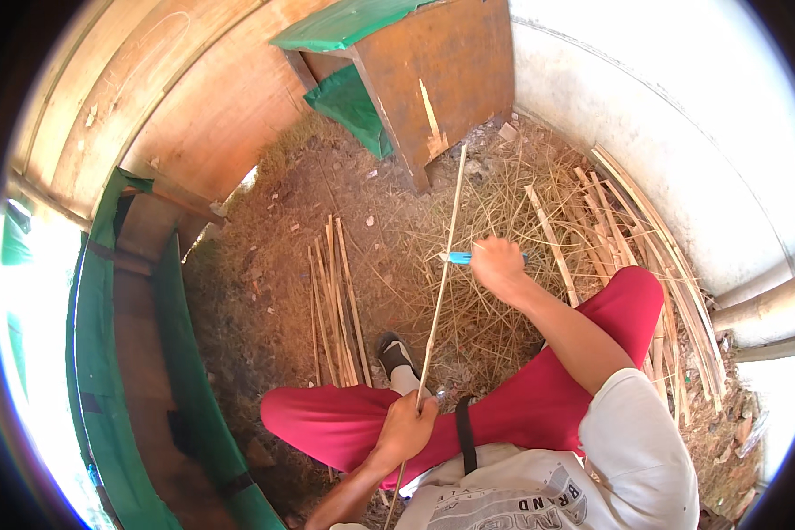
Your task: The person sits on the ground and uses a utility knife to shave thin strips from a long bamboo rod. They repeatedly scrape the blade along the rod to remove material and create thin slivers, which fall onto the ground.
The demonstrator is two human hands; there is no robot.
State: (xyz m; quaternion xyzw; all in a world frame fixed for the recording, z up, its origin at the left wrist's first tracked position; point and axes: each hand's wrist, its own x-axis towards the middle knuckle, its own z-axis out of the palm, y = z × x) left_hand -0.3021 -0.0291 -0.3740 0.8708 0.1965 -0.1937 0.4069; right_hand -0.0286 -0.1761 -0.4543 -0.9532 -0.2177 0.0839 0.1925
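My left hand [408, 426] is closed round a long, thin bamboo strip [441, 296], low down near my lap. The strip slants away from me, past my right hand, toward the wooden cabinet. My right hand [497, 267] grips a slim blue knife [460, 258], whose end meets the strip well beyond my left hand. A pale curl shows where the two touch, and the blade itself is too small to make out. Below the knife, thin shavings [477, 322] lie heaped on the ground between my legs.
Bamboo strips [331, 300] lie in a bunch left of my foot. More long strips [671, 256] rest at the right along the white wall [671, 115]. A brown cabinet [446, 75] with a green top stands ahead; a green-edged wooden bench [119, 353] is at the left.
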